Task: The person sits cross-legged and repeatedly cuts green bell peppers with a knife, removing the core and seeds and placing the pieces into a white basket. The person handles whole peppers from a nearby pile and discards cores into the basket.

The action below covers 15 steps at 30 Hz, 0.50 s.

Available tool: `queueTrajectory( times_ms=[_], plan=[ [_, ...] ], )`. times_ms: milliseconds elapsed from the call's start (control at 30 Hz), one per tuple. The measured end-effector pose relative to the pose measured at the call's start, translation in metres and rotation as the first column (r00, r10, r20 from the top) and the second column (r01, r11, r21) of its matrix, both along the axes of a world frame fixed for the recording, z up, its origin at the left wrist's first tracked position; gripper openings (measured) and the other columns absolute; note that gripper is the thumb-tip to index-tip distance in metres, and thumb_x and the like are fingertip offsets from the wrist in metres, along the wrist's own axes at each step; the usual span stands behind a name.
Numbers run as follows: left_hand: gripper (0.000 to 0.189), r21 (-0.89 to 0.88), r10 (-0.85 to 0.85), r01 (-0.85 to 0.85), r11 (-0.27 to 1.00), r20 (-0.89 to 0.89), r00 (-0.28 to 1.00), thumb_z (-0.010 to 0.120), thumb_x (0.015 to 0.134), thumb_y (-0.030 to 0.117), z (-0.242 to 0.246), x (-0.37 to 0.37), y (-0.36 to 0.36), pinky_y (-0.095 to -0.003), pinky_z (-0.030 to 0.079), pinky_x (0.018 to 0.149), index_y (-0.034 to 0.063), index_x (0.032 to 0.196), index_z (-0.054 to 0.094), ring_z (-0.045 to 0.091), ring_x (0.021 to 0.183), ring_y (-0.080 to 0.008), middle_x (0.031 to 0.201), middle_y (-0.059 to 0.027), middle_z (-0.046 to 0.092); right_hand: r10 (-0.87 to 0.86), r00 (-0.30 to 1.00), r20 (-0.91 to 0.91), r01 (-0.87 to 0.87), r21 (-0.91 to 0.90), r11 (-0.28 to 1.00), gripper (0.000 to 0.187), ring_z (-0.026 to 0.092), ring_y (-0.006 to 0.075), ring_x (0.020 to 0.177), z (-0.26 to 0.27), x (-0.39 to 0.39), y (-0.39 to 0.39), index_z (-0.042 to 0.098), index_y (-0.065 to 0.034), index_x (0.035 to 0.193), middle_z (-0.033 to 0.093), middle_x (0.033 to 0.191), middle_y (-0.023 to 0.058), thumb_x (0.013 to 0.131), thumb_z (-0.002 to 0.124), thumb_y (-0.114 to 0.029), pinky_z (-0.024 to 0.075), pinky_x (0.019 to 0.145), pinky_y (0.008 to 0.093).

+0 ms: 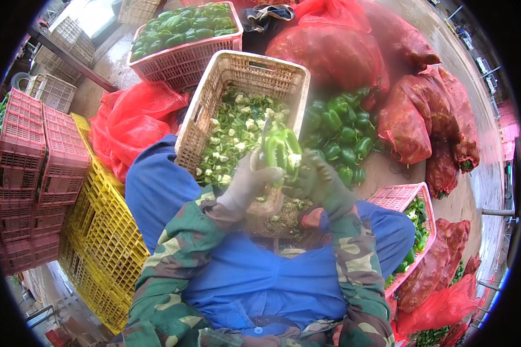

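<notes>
My left hand (252, 178), in a pale work glove, is closed around a knife; its narrow blade (265, 132) points up and away from me. Beside the blade is a green bell pepper (281, 147), cut open, with pale core and seeds showing. My right hand (323, 184), in a dark, soiled glove, grips the pepper from the right; its fingers are blurred. Both hands are above the near end of a dirty cream plastic crate (306, 82). Inside the crate lie many pepper cores and green trimmings (239, 130).
Whole green peppers (347, 126) are heaped right of the crate. Red mesh sacks (325, 56) stand behind them. A pink crate (186, 56) of peppers is at the back; another pink crate (430, 217) holds cut peppers at right. Yellow crates (104, 225) stand at left.
</notes>
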<state>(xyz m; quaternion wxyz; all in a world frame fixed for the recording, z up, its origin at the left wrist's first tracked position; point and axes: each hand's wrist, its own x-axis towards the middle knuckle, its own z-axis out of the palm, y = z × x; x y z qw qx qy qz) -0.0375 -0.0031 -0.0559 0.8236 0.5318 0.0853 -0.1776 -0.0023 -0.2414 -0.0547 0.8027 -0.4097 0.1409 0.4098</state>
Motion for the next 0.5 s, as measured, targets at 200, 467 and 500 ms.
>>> queueTrajectory(
  times_ms=[200,467,500],
  plan=[
    [0.085,0.197,-0.135,0.123,0.973,0.051,0.989,0.089,0.081,0.037,0.022,-0.004,-0.01,-0.0297,0.063,0.074,0.0013,0.147,0.049,0.073,0.096,-0.022,0.127,-0.0155,0.065,0.476,0.683,0.553,0.12,-0.729,0.674,0.052,0.072,0.0225,0.091,-0.031,0.009,0.021,0.059,-0.0107,0.142,0.069,0.109,0.0115,0.098,0.076,-0.033,0.0642,0.079,0.0386],
    [0.051,0.216,0.093,-0.093,0.972,0.015,0.996,0.085,0.088,0.02,0.024,0.017,0.003,-0.0258,0.063,0.067,-0.0032,0.128,0.064,0.076,0.087,-0.0176,0.108,-0.0128,0.074,0.32,0.62,0.716,0.481,-0.67,0.566,0.048,0.066,0.0129,0.07,0.002,0.007,0.061,0.064,-0.0088,0.142,0.076,0.107,0.0119,0.095,0.072,-0.013,0.0579,0.066,0.0305],
    [0.047,0.26,0.072,-0.077,0.962,0.027,0.997,0.085,0.087,0.019,0.02,0.019,0.008,-0.0253,0.062,0.066,-0.0034,0.124,0.067,0.076,0.083,-0.0157,0.103,-0.0109,0.075,0.272,0.631,0.726,0.458,-0.632,0.625,0.051,0.061,0.0098,0.066,0.001,0.012,0.065,0.065,-0.0113,0.142,0.076,0.106,0.0094,0.092,0.073,-0.008,0.0544,0.063,0.0293]
  ],
)
